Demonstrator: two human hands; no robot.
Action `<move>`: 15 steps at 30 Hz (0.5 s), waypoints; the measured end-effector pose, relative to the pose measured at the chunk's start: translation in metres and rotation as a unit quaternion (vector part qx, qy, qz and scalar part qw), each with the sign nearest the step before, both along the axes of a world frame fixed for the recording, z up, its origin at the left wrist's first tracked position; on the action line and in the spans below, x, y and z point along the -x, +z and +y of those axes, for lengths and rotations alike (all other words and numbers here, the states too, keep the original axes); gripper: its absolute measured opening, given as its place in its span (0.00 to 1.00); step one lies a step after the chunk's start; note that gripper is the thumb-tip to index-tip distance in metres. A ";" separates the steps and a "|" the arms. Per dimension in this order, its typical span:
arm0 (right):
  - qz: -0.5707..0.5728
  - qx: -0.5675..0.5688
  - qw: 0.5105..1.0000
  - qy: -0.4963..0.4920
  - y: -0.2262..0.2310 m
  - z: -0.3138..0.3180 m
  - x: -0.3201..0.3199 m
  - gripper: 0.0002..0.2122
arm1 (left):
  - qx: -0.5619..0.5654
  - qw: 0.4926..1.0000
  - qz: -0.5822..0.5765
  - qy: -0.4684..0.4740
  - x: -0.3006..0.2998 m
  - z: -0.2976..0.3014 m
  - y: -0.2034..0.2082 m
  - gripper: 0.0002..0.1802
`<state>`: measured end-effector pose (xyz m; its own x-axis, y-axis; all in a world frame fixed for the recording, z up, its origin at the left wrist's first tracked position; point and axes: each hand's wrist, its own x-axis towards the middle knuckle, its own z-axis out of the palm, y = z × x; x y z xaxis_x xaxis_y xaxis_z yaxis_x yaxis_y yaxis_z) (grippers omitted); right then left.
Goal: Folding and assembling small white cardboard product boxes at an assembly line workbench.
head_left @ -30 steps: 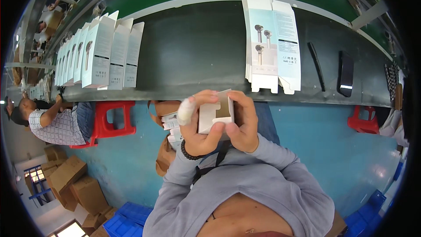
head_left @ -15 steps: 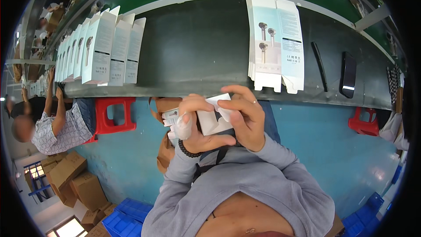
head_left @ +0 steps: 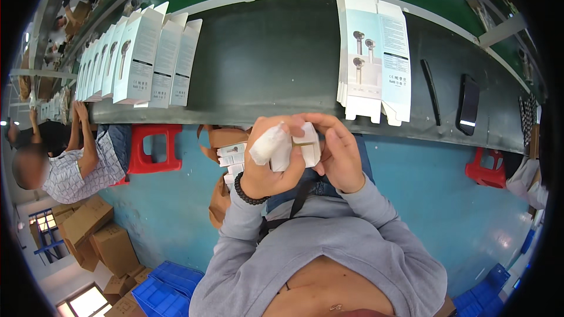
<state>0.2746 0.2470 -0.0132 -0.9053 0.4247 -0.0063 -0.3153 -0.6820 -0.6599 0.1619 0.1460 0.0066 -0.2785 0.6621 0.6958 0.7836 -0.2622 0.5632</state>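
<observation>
A small white carton (head_left: 306, 154) is held in front of my body, just off the table's near edge. Its end stands open, with a white flap raised toward the table. My left hand (head_left: 271, 170) is closed round the carton's left side, thumb against its front. A white, wrapped-looking elongated thing (head_left: 271, 142) lies along the left fingers; whether it covers a finger or is held, I cannot tell. My right hand (head_left: 341, 157) curls round the right side, fingers bent over the flap and thumb low by the edge. What is inside the carton is hard to make out.
On the dark table (head_left: 264, 64), upright pale-blue printed cartons (head_left: 138, 58) line up at left. Flattened cartons (head_left: 364, 53) lie stacked right of centre, beside a black pen (head_left: 430, 91) and a phone (head_left: 467, 104). An open brown box (head_left: 216, 205) with small cartons sits below; a red stool (head_left: 154, 148) stands left.
The carton has turned in my hands and its open end now shows. My left hand has rotated, bringing the white wrapped thing up across the front. The right fingers have moved to the carton's right side.
</observation>
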 end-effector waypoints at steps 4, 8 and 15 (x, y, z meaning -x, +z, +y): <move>-0.024 -0.095 0.995 0.015 -0.002 0.000 0.002 0.16 | 0.074 0.995 0.059 -0.038 0.005 -0.008 0.003 0.45; -0.012 -0.151 0.988 -0.017 -0.008 -0.004 0.010 0.15 | 0.024 0.999 0.003 -0.027 0.000 -0.004 0.012 0.58; -0.070 -0.147 0.987 0.011 -0.006 -0.003 0.009 0.15 | 0.042 0.998 0.046 0.003 -0.007 0.000 0.013 0.65</move>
<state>0.2660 0.2437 -0.0197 -0.9136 0.4064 -0.0105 -0.1947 -0.4600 -0.8663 0.1690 0.1460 0.0196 -0.2196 0.7174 0.6612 0.8342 -0.2134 0.5086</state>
